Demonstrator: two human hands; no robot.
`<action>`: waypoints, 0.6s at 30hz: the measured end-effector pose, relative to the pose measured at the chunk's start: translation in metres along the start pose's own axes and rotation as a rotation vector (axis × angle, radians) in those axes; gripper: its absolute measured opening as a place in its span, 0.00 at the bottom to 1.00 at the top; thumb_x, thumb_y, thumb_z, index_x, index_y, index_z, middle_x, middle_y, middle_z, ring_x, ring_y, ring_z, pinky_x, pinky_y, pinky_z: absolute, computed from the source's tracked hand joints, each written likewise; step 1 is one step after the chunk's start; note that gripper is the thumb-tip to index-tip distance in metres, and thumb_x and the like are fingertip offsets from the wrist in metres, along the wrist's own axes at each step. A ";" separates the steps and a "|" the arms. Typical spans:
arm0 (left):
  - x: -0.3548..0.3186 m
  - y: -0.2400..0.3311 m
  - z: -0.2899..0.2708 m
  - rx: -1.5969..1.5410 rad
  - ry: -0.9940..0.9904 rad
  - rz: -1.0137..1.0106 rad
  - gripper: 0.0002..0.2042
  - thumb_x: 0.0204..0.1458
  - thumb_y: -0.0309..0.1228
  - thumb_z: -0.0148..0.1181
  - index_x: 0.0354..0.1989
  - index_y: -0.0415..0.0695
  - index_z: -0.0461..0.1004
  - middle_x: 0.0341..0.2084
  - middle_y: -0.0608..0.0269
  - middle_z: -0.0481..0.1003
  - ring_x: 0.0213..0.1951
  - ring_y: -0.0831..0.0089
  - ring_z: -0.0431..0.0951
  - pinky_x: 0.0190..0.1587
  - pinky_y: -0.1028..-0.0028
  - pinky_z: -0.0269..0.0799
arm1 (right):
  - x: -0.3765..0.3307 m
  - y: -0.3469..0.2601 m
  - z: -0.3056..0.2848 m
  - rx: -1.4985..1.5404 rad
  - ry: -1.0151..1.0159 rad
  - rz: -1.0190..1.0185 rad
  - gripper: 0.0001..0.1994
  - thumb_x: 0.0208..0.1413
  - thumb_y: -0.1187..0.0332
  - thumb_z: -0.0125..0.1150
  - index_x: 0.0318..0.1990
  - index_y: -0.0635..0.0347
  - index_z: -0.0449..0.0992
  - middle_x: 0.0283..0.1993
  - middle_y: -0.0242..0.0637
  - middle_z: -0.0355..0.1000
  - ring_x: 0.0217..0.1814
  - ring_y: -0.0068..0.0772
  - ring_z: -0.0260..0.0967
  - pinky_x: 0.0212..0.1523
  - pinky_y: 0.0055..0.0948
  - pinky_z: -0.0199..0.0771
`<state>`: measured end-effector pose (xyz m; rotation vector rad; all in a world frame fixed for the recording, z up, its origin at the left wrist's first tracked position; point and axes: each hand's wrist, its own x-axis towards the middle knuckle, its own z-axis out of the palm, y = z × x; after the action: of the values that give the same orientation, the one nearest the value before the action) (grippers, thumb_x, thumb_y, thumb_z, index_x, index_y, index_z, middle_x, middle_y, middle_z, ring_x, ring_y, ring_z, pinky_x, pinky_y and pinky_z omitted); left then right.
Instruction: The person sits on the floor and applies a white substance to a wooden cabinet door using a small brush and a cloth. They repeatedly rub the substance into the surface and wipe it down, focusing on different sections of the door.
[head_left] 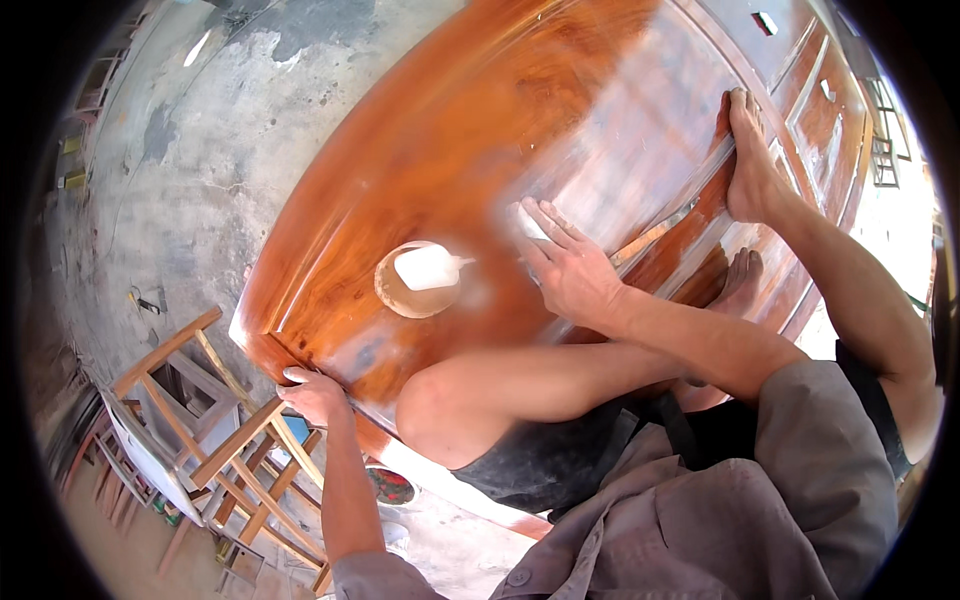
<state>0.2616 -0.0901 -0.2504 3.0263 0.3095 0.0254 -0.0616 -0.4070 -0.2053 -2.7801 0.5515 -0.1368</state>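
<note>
Both hands were on the big reddish-brown wooden door that filled the centre and upper right of the frame. The right hand lay near the middle with fingers spread and pressed flat over a small pale pad or sheet (too blurred to say what kind), not curled around it. The left hand, at the lower left, was clamped over the door's edge, as if steadying it.

Judging by the surface, the work was partly done: a dull whitish haze covered the patch around the right hand and ran toward the upper right, while the left part of the door looked glossy and untouched. A shallow wooden bowl holding a white lump sat just left of the right hand. The person's bare foot rested on the door's upper right panels.
</note>
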 end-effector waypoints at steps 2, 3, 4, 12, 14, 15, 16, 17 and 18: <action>0.002 -0.007 -0.002 -0.003 -0.037 -0.038 0.37 0.71 0.57 0.34 0.70 0.33 0.60 0.61 0.34 0.72 0.60 0.39 0.74 0.61 0.45 0.72 | 0.000 0.025 -0.020 0.038 -0.075 -0.112 0.33 0.54 0.73 0.63 0.69 0.71 0.67 0.71 0.59 0.67 0.80 0.57 0.57 0.82 0.47 0.53; -0.006 0.009 -0.012 -0.012 -0.079 -0.067 0.37 0.71 0.57 0.34 0.70 0.33 0.60 0.61 0.34 0.71 0.61 0.39 0.74 0.61 0.45 0.72 | -0.006 0.051 -0.022 -0.056 -0.013 -0.071 0.33 0.53 0.72 0.64 0.69 0.70 0.67 0.71 0.59 0.68 0.81 0.55 0.56 0.82 0.47 0.51; -0.008 0.013 -0.019 -0.009 -0.109 -0.104 0.37 0.71 0.58 0.34 0.70 0.33 0.60 0.62 0.34 0.71 0.62 0.39 0.73 0.61 0.45 0.72 | -0.002 0.064 -0.025 -0.006 0.005 0.069 0.32 0.53 0.72 0.64 0.68 0.70 0.69 0.70 0.59 0.69 0.81 0.55 0.56 0.82 0.47 0.52; -0.001 0.001 -0.001 -0.005 -0.052 -0.010 0.36 0.71 0.57 0.34 0.68 0.31 0.61 0.61 0.32 0.71 0.60 0.39 0.75 0.60 0.45 0.73 | -0.011 0.042 -0.024 -0.050 -0.008 -0.112 0.28 0.58 0.74 0.59 0.67 0.68 0.71 0.68 0.59 0.71 0.77 0.55 0.62 0.80 0.44 0.58; 0.014 -0.021 0.009 0.040 -0.049 0.028 0.36 0.71 0.57 0.35 0.68 0.31 0.61 0.61 0.32 0.71 0.60 0.39 0.75 0.60 0.46 0.73 | -0.006 0.087 -0.036 -0.116 0.031 0.088 0.32 0.57 0.78 0.59 0.71 0.65 0.66 0.67 0.56 0.72 0.73 0.55 0.66 0.76 0.44 0.63; 0.004 -0.003 0.000 -0.003 -0.055 -0.044 0.36 0.71 0.56 0.35 0.69 0.33 0.61 0.61 0.33 0.72 0.60 0.39 0.75 0.60 0.46 0.73 | -0.007 0.092 -0.042 -0.067 0.037 0.139 0.33 0.57 0.79 0.59 0.72 0.64 0.64 0.66 0.55 0.73 0.72 0.55 0.67 0.75 0.44 0.64; -0.001 0.004 -0.003 -0.015 -0.053 -0.044 0.36 0.71 0.56 0.35 0.70 0.33 0.60 0.61 0.33 0.72 0.60 0.39 0.75 0.60 0.46 0.72 | -0.001 0.101 -0.053 -0.026 0.060 0.179 0.34 0.56 0.80 0.59 0.74 0.62 0.63 0.65 0.55 0.74 0.70 0.56 0.69 0.74 0.44 0.66; -0.005 0.009 -0.005 -0.027 -0.051 -0.044 0.36 0.71 0.56 0.36 0.70 0.33 0.60 0.61 0.33 0.72 0.60 0.39 0.75 0.60 0.46 0.72 | 0.005 0.107 -0.064 0.017 0.082 0.217 0.36 0.56 0.81 0.58 0.75 0.61 0.61 0.64 0.54 0.75 0.69 0.56 0.70 0.72 0.44 0.67; -0.006 0.006 -0.008 -0.025 -0.043 -0.043 0.36 0.71 0.56 0.36 0.70 0.34 0.60 0.61 0.33 0.72 0.60 0.39 0.75 0.61 0.46 0.72 | 0.010 0.104 -0.070 0.094 0.087 0.229 0.36 0.56 0.81 0.58 0.75 0.60 0.60 0.63 0.53 0.76 0.68 0.56 0.70 0.71 0.44 0.68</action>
<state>0.2568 -0.0968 -0.2415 2.9893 0.3682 -0.0393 -0.1002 -0.5219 -0.1705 -2.6074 0.8573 -0.2277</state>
